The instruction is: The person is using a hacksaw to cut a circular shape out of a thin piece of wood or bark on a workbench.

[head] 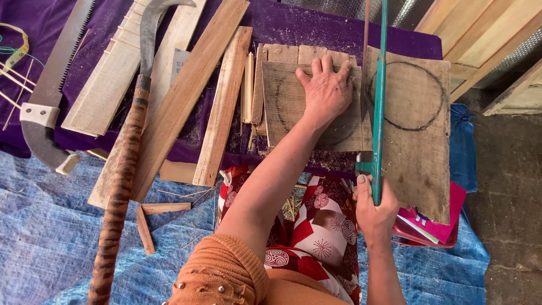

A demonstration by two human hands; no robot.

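Head cam: rough grey wood board [415, 141] w/ drawn circles on purple cloth [293, 22]; left hand [327, 90] flat, fingers spread, pressing it; right hand [374, 212] fisted round teal saw frame [378, 101].

I saw a weathered grey wooden board [409, 141] lying flat across the purple-covered bench, two dark circles drawn on it. A teal-framed hand saw [378, 101] stood upright in a cut between the circles, its thin blade running away from me.

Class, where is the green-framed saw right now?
The green-framed saw stands mid-right, gripped by the right hand, cutting the wooden board beside the left hand.
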